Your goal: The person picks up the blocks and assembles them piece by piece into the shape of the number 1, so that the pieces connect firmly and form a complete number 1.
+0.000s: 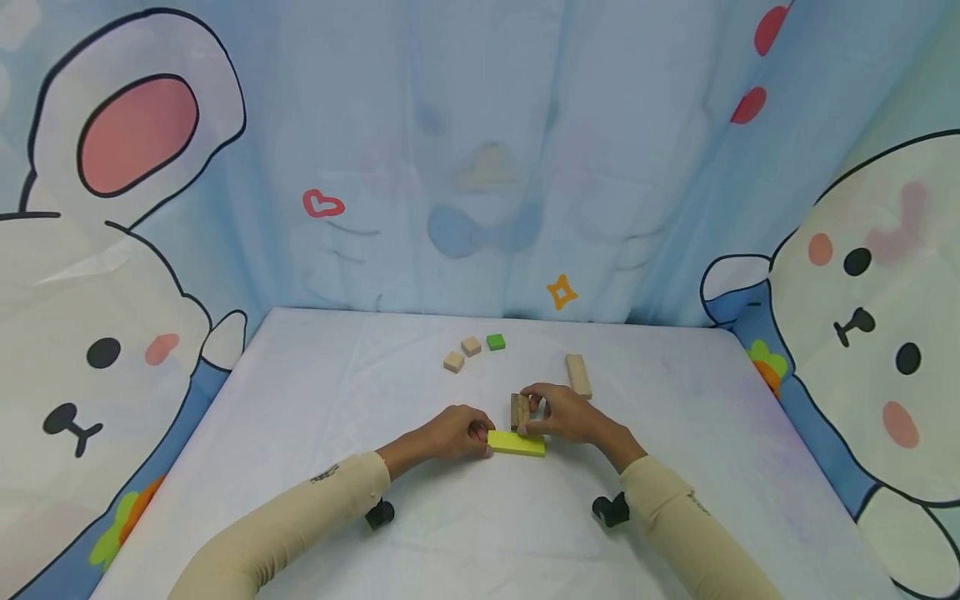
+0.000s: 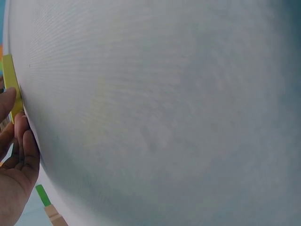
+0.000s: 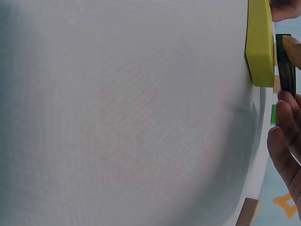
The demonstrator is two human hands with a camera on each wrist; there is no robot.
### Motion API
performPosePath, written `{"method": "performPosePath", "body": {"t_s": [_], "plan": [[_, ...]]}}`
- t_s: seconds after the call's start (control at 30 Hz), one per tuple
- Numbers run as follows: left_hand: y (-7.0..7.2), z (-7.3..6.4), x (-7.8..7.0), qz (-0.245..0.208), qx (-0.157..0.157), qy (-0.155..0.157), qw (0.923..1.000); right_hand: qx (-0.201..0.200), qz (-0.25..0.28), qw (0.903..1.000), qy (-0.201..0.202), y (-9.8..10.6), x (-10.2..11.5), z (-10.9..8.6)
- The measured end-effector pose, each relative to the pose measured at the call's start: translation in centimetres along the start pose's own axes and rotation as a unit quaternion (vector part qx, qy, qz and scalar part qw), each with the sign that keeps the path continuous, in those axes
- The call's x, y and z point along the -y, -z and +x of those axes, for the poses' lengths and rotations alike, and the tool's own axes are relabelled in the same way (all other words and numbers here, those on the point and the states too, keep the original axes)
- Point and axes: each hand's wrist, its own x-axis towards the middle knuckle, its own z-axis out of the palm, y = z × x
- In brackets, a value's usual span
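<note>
Near the middle of the table, a yellow rectangular block (image 1: 516,443) lies lengthwise across the view. My left hand (image 1: 456,432) pinches its left end, the thumb (image 2: 6,102) against the block in the left wrist view. Just behind the yellow block is a brown wooden block (image 1: 519,412), showing darker along its left side. It is held by my right hand (image 1: 566,414), thumb at the near end and fingers at the far one. In the right wrist view the brown block (image 3: 286,66) appears dark between thumb and fingertips, close beside the yellow block (image 3: 260,44).
Two small pale wooden cubes (image 1: 462,353) and a small green block (image 1: 496,342) sit farther back. A long pale wooden block (image 1: 578,376) lies behind my right hand. The white table (image 1: 337,375) ends at a blue cartoon curtain (image 1: 480,167).
</note>
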Motion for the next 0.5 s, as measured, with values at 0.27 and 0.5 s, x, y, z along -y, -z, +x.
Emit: {"method": "performPosePath", "body": {"t_s": [0.27,0.5], "plan": [[-0.05,0.0,0.02,-0.002,-0.002,-0.008,1.0,-0.001,-0.016,0.9999,-0.004,-0.16,0.13,0.1],[-0.14,-0.01,0.1,-0.002,-0.005,-0.011,0.9999,0.005,-0.021,0.9998,-0.001,-0.44,0.06,0.27]]}}
